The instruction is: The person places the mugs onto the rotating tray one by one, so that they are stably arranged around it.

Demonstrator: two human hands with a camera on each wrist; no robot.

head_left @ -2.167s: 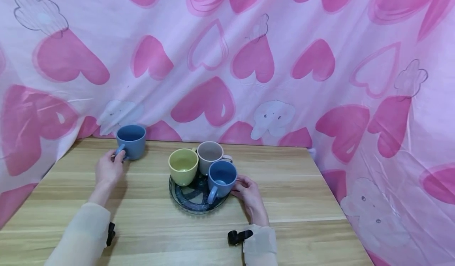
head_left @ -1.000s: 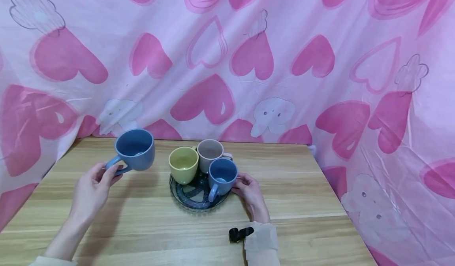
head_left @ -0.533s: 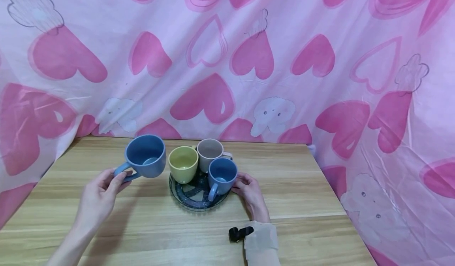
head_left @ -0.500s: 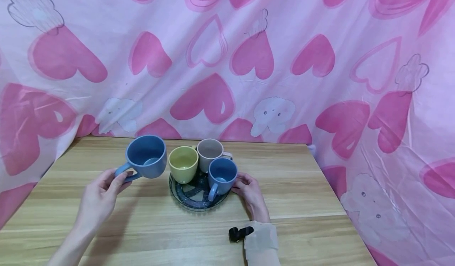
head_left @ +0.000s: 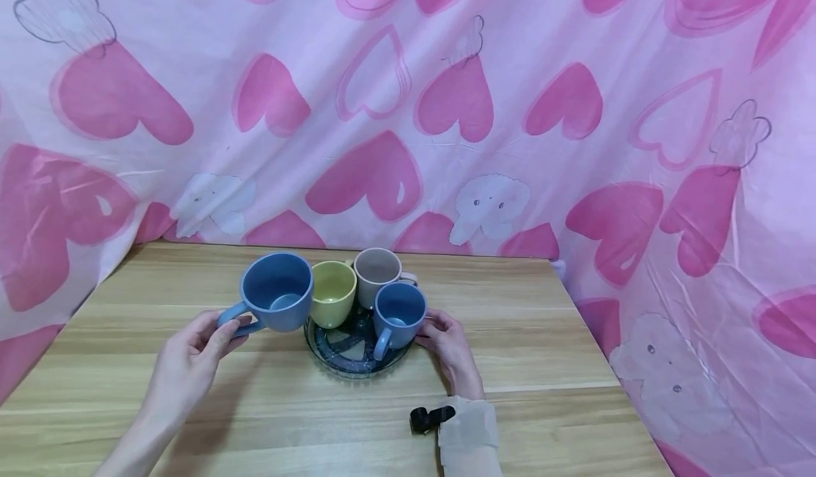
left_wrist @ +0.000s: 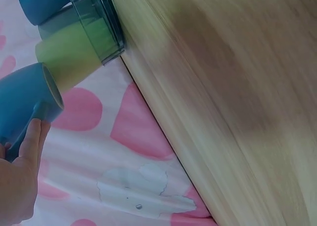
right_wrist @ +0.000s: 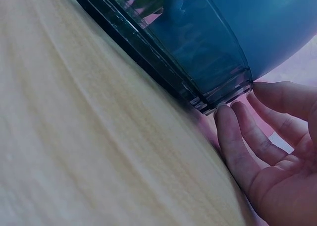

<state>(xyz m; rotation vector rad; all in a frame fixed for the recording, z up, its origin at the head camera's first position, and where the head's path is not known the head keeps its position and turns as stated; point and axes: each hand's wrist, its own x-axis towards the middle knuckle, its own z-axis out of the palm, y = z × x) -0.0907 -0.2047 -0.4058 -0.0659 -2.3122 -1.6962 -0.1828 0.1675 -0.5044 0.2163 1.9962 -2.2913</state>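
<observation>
By its handle, my left hand [head_left: 191,356] holds a blue mug [head_left: 277,293] in the air, its mouth tilted toward the head camera. The mug overlaps the yellow-green mug [head_left: 334,296] in the head view. That mug, a greyish mug [head_left: 377,276] and a second blue mug [head_left: 399,315] stand together on a round dark glass tray [head_left: 353,371]. My right hand [head_left: 451,346] pinches the tray's right edge. In the right wrist view, its thumb [right_wrist: 280,96] lies at the rim and fingertips meet the lower edge.
The tray stands on a wood-grain table [head_left: 542,363]. A pink and white curtain [head_left: 497,108] with hearts hangs behind the table's back edge and along its right side. A black strap piece [head_left: 430,419] sits at the right sleeve.
My left hand has lifted the blue mug from the back left of the table and carried it right and nearer, up beside the tray. My right hand stays at the tray's edge.
</observation>
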